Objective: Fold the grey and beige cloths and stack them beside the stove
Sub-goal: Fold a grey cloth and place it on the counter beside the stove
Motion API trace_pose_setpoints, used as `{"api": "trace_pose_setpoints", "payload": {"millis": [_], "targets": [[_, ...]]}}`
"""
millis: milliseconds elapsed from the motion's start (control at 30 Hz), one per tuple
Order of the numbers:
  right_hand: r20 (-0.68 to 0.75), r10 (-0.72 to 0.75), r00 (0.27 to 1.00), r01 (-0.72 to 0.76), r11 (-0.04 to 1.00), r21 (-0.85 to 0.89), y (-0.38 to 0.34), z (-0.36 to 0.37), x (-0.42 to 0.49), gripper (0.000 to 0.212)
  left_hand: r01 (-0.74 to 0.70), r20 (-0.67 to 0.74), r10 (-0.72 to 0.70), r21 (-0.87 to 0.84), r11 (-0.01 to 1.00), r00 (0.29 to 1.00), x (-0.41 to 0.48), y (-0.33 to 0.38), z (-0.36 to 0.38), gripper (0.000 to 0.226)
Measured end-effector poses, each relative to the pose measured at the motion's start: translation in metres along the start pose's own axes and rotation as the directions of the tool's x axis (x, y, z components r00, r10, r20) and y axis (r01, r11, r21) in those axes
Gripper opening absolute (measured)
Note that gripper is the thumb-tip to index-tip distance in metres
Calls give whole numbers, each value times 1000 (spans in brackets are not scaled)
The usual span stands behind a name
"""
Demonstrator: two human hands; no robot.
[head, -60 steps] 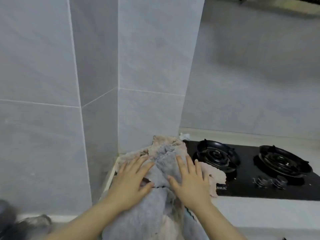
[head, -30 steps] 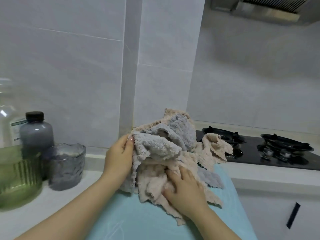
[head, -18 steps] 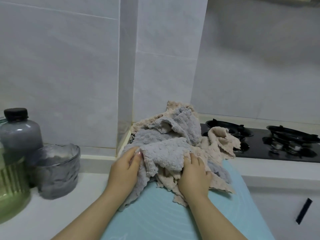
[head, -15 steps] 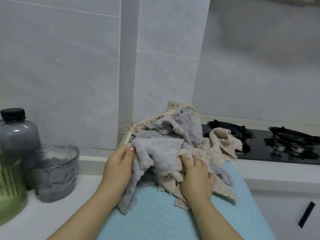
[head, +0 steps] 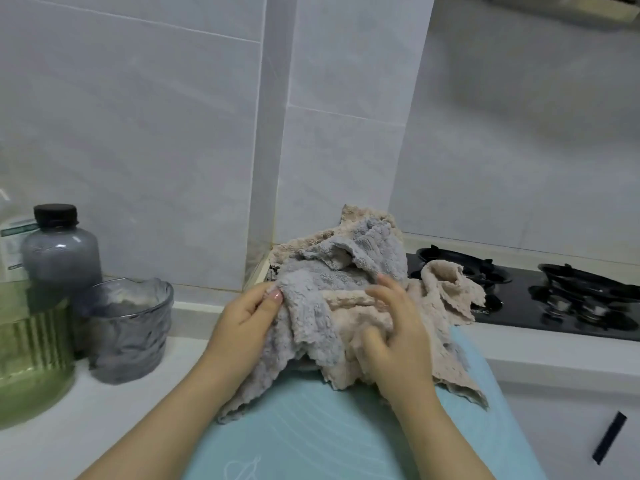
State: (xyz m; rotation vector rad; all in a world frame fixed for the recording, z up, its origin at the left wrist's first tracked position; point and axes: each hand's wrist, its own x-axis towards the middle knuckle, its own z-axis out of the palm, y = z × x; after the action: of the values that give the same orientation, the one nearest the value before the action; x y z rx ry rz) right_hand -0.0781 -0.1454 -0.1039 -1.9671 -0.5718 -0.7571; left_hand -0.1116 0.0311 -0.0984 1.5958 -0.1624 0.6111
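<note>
Grey-tiled kitchen corner, white counter [head: 104, 420] left of black two-burner gas stove [head: 561, 299]. Crumpled heap of fluffy grey cloth [head: 311, 292] and beige cloth [head: 446, 296] tangled together on light blue mat [head: 311, 434], spilling onto stove edge; exact cloth count unclear. Left hand [head: 242, 327] grip pinching grey cloth edge; right hand [head: 394, 334] grip clenched in beige cloth. One dark bottle [head: 59, 251], one grey glass cup [head: 128, 327].

Grey bottle [head: 60, 251] with black cap seen behind grey glass cup [head: 126, 329]; green ribbed jar [head: 29, 344] beside; light-blue mat [head: 311, 434] spread in front.
</note>
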Motion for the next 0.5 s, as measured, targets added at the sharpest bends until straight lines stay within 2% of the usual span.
{"api": "trace_pose_setpoints", "payload": {"millis": [67, 133, 200, 267, 333, 367, 400, 433, 467, 500], "targets": [[277, 29, 961, -53, 995, 82, -6, 10, -5, 67, 181, 139, -164, -116, 977, 977, -4, 3, 2, 36], [469, 2, 883, -2, 1000, 0, -3, 20, -8, 61, 257, 270, -220, -109, 960, 937, -10, 8, 4, 30], [459, -27, 888, 54, 997, -46, 2, 22, -8, 43, 250, 259, -220, -88, 964, 940, -12, 10, 4, 28], [357, 36, 933, -70, 994, 83, 1, 14, -5, 34, 185, 77, -180, -74, 980, 981, -7, 7, 0, 31], [250, 99, 963, -164, 953, 256, -4, 8, 0, 31, 88, -157, -59, 186, 979, 986, 0, 0, -6, 26], [205, 145, 968, -208, 920, 332, -5, 7, 1, 22, 93, -202, -27, 322, 942, 979, 2, -3, -9, 21], [192, 232, 954, -293, 860, 418, -4, 5, 4, 11, 110, -204, -31, 386, 916, 978, 3, -7, -10, 12], [235, 381, 894, -448, 743, 498, -1, 4, 8, 3, 142, -181, -73, 408, 902, 981, 4, -9, -10, 3], [338, 459, 822, -567, 592, 573, 4, 0, 9, 15, 167, -149, -113, 422, 891, 982, 5, -14, -10, 10], [456, 438, 775, -629, 468, 621, 10, -6, 11, 19, 179, -120, -140, 440, 880, 983, 6, -18, -9, 18]]}}
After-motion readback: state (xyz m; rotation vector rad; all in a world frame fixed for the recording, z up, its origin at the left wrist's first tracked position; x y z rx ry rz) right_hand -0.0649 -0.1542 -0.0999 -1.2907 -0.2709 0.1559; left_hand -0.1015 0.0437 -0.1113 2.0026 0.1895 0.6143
